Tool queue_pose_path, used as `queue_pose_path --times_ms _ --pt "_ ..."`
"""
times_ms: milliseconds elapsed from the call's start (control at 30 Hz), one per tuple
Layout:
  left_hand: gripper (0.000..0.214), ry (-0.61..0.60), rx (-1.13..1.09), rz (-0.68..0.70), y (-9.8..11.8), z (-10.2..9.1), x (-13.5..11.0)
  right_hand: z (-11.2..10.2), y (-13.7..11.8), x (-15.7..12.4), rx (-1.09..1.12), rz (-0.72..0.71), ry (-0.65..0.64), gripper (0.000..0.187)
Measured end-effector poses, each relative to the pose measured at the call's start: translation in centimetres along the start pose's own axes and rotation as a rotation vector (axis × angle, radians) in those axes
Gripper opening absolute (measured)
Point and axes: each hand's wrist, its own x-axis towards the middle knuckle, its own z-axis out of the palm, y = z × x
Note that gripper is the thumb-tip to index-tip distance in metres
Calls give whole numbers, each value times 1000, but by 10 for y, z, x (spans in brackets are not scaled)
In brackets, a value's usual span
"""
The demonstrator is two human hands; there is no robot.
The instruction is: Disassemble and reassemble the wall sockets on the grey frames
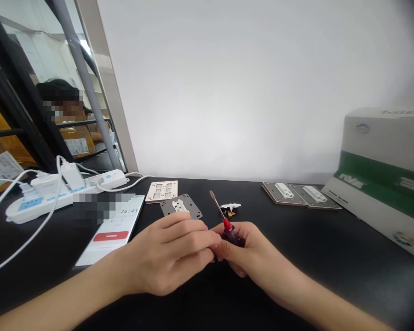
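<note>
My right hand point(243, 250) is closed round the dark handle of a small screwdriver point(224, 220) with a red collar; its shaft points up and away from me. My left hand point(172, 257) lies beside it, fingers curled together and touching the handle end by my right thumb; whether it holds anything is hidden. Just beyond the hands on the black table point(331, 248) lie a grey socket plate point(181, 207), a beige plate with cut-outs point(162, 191), a small white plastic piece point(230, 206) and tiny brass parts point(231, 214).
A phone point(112, 232) showing a timer and a red button lies at left, beside a white power strip point(55, 193) with plugs and cables. Two grey plates with white inserts point(301, 194) sit at right, near a green-and-white box point(382, 184). A person sits behind the glass at far left.
</note>
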Motion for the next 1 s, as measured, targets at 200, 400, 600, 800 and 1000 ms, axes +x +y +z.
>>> queue_pose_path --times_ms 200,400,600,800,1000 --pt "39 187 -176 -452 9 4 -9 4 0 0 -27 -64 172 32" --pt "36 71 -1113 -1019 13 2 8 3 3 -1 -255 -269 261 20" --pt "26 21 -1376 -1111 16 4 10 7 6 2 -391 -426 321 12" --pt "25 51 -1289 -1143 8 3 -3 -13 1 0 -693 -443 392 30" --pt "23 96 -1193 -1176 0 3 -6 -45 7 0 -908 -512 252 20"
